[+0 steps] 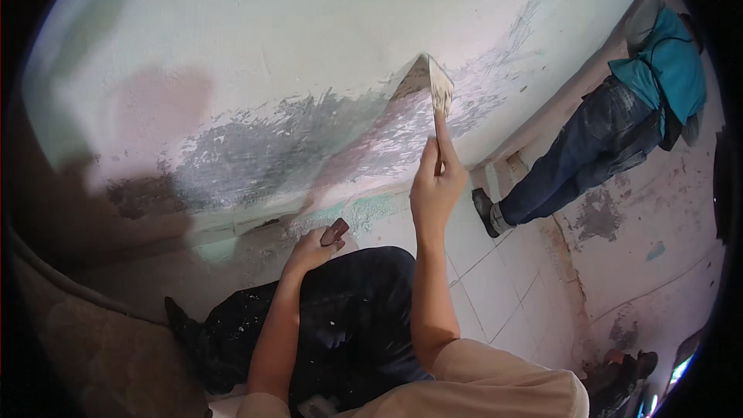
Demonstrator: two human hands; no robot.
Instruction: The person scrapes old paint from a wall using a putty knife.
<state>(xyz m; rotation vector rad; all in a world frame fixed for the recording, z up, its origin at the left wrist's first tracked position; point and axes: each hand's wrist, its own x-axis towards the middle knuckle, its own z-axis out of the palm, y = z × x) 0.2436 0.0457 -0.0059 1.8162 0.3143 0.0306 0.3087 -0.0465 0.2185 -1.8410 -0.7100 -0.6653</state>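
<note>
Watch the blade angle: your scraper (442,93) meets its shadow at the upper left corner, so I'd guess that corner is loaded more than the rest of the edge; can't confirm full contact. If so, it could gouge the pale wall (325,23) or skip sideways off the rough grey patch (263,155). A steep angle or uneven push would cause either. Your arm is reaching well forward, so a sudden slip could pull you off balance, and loosened flakes could drop toward your knee (387,267). The co-worker (611,128) stands off to your right, boot (485,213) near the wall base; a wide swing that way would be the concern. Grip: your right hand (438,193) is wrapped round the scraper's handle, one finger laid along it; the blade sticks out beyond the fingertips, up at the patch's upper border. Your left hand (308,251) is curled round a dark red piece (336,231), end poking out past the fingers, low by your knee and apart from the wall patch. Can't tell what that piece is.
</note>
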